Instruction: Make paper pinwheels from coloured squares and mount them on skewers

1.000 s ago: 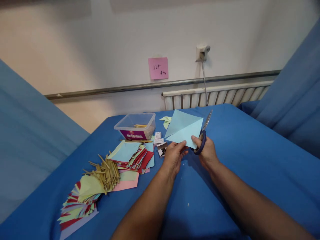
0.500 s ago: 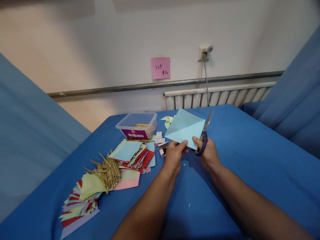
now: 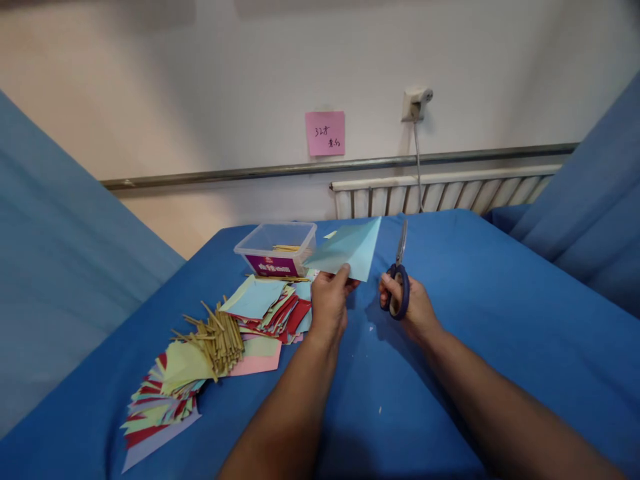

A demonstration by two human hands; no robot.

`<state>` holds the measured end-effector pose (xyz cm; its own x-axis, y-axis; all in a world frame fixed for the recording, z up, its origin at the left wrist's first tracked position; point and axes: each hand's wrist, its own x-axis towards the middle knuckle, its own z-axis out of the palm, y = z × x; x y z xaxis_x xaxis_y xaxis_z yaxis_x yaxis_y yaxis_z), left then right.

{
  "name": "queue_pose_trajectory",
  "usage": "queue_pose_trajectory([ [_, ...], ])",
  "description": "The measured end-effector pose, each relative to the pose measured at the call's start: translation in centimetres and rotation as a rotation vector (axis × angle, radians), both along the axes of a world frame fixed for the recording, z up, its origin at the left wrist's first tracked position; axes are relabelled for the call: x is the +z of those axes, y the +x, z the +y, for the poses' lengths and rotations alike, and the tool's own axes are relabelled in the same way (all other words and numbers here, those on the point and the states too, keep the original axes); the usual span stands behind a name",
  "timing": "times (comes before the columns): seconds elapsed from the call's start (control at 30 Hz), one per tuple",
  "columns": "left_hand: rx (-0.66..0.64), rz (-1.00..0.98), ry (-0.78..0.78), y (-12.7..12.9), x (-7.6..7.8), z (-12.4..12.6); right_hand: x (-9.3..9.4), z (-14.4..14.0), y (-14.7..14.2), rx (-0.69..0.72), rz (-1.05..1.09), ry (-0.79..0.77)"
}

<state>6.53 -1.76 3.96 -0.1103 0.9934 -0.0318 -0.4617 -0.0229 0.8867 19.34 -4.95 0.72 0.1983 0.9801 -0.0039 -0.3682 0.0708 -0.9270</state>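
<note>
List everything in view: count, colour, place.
Paper sheet: one, light blue, held up in left hand.
Scissors: one, blue handles, in right hand, blades up.
Tub: one, clear with purple label, far side of table, sticks inside.
Sticks: a heap, tan, on the paper piles.
Paper piles: two spreads, mixed red, green, blue, pink, left of the hands.
Table: one, blue cover.
Note: one, pink, on wall.
Radiator: one, white, under rail.
Left hand: grips sheet.
Right hand: grips scissors.
</note>
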Motion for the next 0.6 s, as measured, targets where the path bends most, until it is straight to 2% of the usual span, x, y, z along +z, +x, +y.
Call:
queue_pose_trajectory([
  [0.13, 0.121, -0.09, 0.001, -1.9, 0.8, 1.2, -0.3, -0.5, -0.5, 0.21, -0.079, -0.075],
  [0.27, 0.159, -0.192, -0.046, -2.9, 0.9, 1.7, -0.8, -0.9, -1.0, 0.351, -0.169, -0.112],
  [0.43, 0.214, -0.226, -0.089, -3.4, 0.9, 2.0, -1.1, -1.3, -1.4, 0.437, -0.304, -0.157],
  [0.6, 0.269, -0.155, -0.076, -3.6, 1.1, 2.0, -0.9, -1.7, -1.6, 0.504, -0.388, -0.187],
])
